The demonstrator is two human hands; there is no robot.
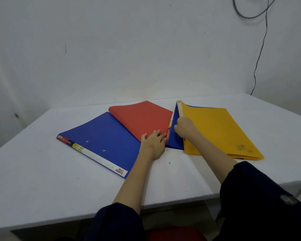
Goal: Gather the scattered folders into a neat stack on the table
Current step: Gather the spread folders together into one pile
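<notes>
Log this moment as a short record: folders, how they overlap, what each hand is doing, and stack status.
surface: white table
folders: large blue folder, red folder, second blue folder, yellow folder
overlap: red lies over the large blue folder's far corner; yellow lies over the second blue one
left hand: flat on the near corner of the red folder
right hand: at the spine edge of the yellow folder; exact grip cannot be told
stack status: not yet formed; folders fanned out
background: cable on wall
</notes>
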